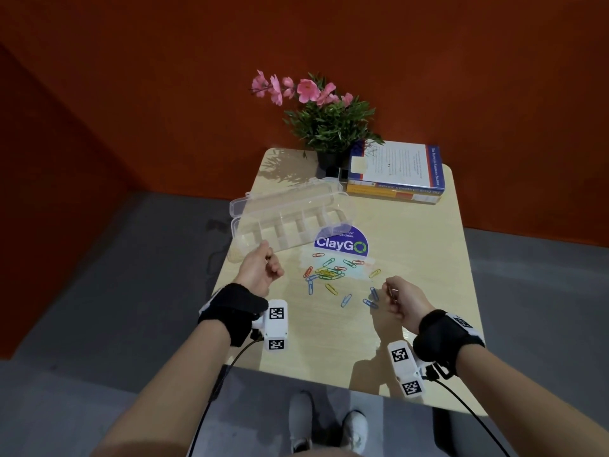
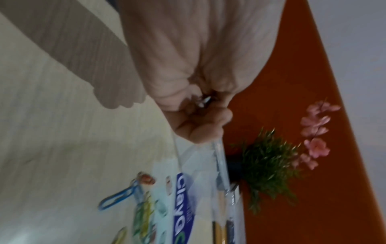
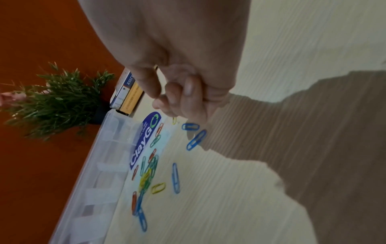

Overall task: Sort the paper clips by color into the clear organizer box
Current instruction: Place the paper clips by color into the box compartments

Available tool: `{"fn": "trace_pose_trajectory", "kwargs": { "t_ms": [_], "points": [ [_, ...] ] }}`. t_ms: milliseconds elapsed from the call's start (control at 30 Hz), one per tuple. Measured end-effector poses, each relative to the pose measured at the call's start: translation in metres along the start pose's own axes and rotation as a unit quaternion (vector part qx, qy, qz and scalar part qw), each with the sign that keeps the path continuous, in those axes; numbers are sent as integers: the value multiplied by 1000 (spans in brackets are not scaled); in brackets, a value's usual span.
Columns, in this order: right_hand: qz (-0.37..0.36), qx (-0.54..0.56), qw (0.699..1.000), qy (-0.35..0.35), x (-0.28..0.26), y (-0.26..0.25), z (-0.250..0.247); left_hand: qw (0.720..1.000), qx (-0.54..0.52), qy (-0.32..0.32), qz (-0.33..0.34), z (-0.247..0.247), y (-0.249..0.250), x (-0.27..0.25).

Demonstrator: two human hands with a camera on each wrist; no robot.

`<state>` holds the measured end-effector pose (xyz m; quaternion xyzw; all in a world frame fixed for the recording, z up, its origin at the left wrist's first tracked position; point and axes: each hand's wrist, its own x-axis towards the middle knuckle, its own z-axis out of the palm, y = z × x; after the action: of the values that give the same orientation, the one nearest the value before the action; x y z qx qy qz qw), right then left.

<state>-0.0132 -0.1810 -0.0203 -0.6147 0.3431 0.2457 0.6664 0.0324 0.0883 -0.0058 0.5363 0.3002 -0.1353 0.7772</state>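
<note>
Silvery blur inside left hand (image 2: 200, 102) grip, unidentifiable.

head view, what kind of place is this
Probably a shared office or study corner: a small pale wooden table bearing a blue ClayGo clean-up sticker, stacked books and a potted pink-flowered plant against an orange wall.

Pale table (image 1: 412, 258) under clips (image 1: 329, 273), organizer (image 1: 290, 222)

Both hands, left (image 1: 260, 270) and right (image 1: 403, 300), fingers curled, forearms outstretched, apart.
</note>
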Motion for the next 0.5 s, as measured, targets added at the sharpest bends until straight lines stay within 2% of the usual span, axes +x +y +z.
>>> {"fn": "trace_pose_trajectory", "kwargs": {
  "t_ms": [167,267,367,500],
  "points": [
    [26,-40,998,-47,0,-2,24,999,10,-19,42,-7,41,7],
    [45,-63,995,-67,-3,-10,42,990,130,41,21,-8,68,12],
    [50,-97,991,-73,-1,-22,63,940,328,93,-17,-12,86,23],
    [31,-152,982,-110,0,-48,99,853,513,101,6,-10,99,35]
  ]
}}
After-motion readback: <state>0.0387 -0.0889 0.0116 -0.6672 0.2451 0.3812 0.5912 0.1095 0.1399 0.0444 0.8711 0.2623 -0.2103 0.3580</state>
